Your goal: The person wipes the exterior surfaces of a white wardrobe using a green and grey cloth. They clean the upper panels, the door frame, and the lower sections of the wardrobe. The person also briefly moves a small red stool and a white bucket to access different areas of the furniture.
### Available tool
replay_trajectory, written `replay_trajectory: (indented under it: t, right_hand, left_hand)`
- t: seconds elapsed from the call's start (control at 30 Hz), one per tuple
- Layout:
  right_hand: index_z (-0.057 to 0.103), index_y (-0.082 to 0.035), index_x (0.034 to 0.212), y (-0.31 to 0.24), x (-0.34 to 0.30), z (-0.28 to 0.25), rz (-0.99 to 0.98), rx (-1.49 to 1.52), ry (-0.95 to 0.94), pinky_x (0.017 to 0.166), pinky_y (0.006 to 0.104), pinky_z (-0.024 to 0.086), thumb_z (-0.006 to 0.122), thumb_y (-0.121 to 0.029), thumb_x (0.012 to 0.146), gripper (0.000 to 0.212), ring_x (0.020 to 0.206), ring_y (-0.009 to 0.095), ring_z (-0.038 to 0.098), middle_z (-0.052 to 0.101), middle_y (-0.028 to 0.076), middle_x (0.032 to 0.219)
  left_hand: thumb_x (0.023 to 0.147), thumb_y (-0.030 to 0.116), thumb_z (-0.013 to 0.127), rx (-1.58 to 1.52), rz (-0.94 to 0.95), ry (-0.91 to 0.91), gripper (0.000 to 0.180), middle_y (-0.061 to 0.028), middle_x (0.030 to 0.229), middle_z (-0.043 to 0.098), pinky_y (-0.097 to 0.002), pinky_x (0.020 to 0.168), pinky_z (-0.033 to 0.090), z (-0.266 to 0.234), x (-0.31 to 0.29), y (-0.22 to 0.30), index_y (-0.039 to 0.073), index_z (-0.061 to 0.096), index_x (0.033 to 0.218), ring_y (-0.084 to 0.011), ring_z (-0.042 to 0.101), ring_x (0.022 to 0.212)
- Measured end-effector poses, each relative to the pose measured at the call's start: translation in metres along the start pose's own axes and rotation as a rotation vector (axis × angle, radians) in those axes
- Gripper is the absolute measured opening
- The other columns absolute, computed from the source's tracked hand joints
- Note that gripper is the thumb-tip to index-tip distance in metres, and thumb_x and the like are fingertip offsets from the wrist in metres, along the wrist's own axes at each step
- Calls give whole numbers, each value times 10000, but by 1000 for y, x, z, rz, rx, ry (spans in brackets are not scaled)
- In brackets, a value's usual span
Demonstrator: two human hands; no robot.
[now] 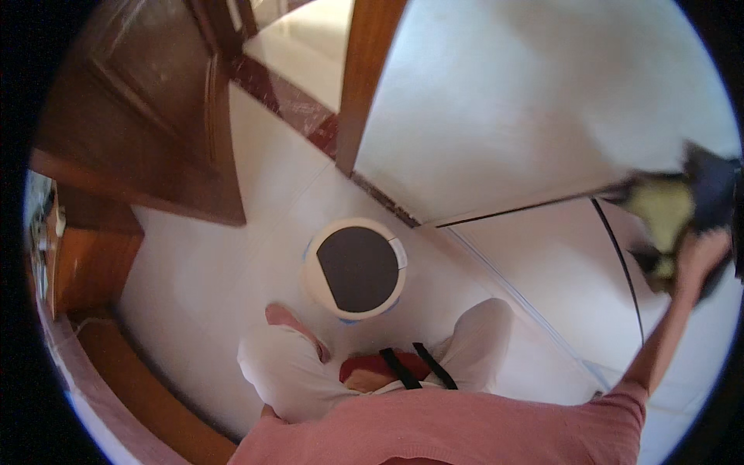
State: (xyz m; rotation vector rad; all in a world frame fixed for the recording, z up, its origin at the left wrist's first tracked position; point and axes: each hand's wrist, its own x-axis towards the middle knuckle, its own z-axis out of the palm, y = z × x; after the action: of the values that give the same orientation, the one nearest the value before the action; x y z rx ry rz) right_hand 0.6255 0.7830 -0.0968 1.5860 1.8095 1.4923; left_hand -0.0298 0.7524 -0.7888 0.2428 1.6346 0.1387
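Right fingers (707,242) meet a blurred black-and-yellow bundle (663,208), clamping unclear, arm (666,337) outstretched probably because it's far aside; well left of them, a round dark-topped device (360,269) sits on the floor (201,287); left fingers hidden.

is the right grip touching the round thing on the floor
No, the right grip is on a blurred dark and yellow item, well apart from the round thing in front of the person's legs.
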Motion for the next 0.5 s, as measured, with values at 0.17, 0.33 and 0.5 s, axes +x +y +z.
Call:
replay_trajectory:
  t: [0.17,0.33,0.5]
  right_hand:
    - [337,-66,1526,-104,-70,61,259,682,-429,1233,395,169,378,-10,994,536,1509,317,211,240,196,1620]
    - [343,-71,1540,-89,-7,18,743,1244,-749,1225,356,160,454,-106,1002,550,1520,308,192,182,182,1646]
    - [448,-25,1409,12,73,-41,651,457,285,1071,439,417,552,-170,964,480,1370,470,341,353,243,1520]
  left_hand:
    - [937,460,580,-44,180,29,445,-46,1110,570,-359,625,492,-17,14,54,165,494,1259,-208,553,958]
    - [946,410,593,-168,424,144,360,-24,1033,604,-332,606,474,-64,2,115,163,545,1204,-166,566,897]
    - [967,373,583,-296,643,257,305,-16,1027,632,-325,688,473,-81,-36,152,167,579,1192,-149,588,888]
